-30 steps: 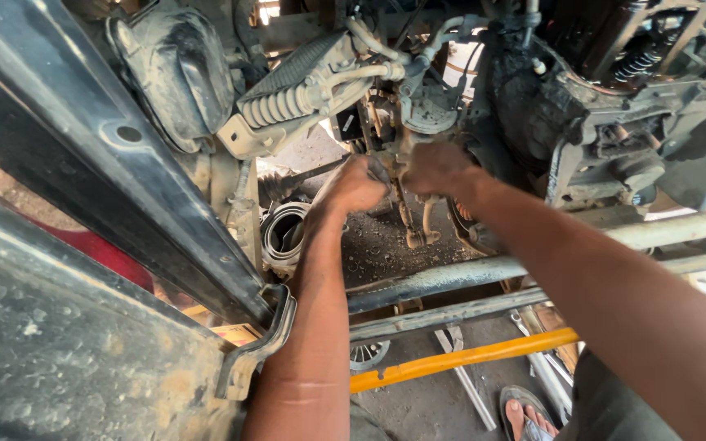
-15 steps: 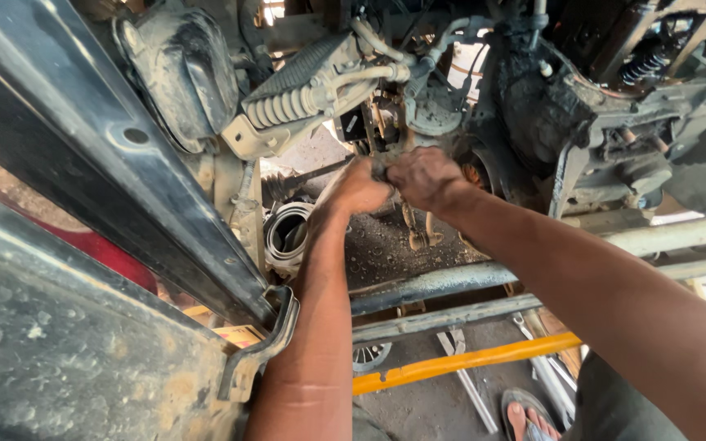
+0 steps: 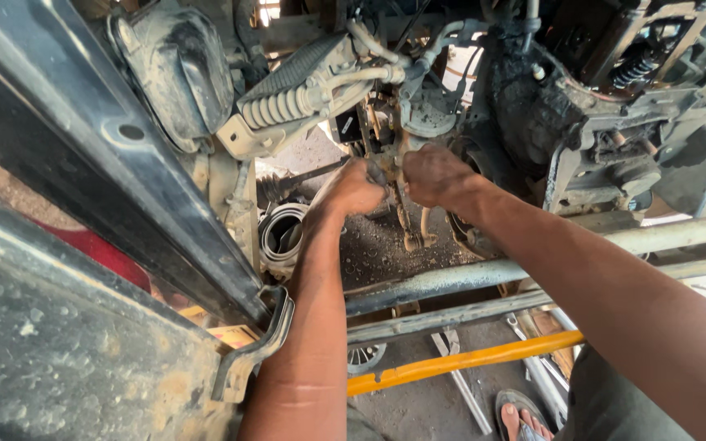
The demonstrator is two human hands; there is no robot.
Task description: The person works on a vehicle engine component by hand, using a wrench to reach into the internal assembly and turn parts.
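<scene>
Both hands dropped slightly lower on the vertical shaft (image 3: 398, 192) since the earlier frame. Left hand (image 3: 355, 186) and right hand (image 3: 435, 174) were closed around it from opposite sides, likely to steady it, just below the ribbed boot (image 3: 288, 104).

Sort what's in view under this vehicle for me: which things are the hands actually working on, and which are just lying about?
In hand:
left hand and right hand, both closed on the dirty vertical rod below the steering joint.

Lying about:
ribbed rubber boot
grey crossbar
yellow bar
metal tools on the floor
sandalled foot
</scene>
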